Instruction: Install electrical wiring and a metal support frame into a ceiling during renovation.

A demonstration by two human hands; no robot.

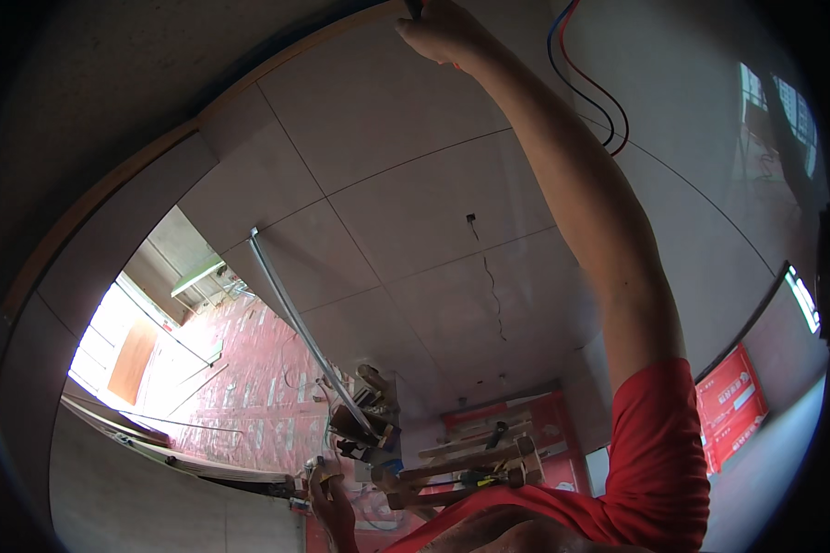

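My right arm in a red sleeve reaches up to the top of the view. My right hand (443, 35) is closed around a dark, narrow object (414, 7), cut off by the upper edge, beside the wooden strip (350, 22) that edges the tiled wall. Its kind cannot be made out. Low in the view, my left hand (334, 509) is bent around a small thing with a yellowish part (332, 477), too small and dim to name. Beyond that hand, a long silver metal bar (295, 318) slants across the large grey tiles (415, 198).
Blue and red wires (618, 138) hang at the upper right. A thin wire (496, 295) dangles from a wall hole. Below are a wooden stand (461, 465) bearing tools and a cluttered dark heap (364, 424). Pink sheeting (240, 369) covers the floor through the opening.
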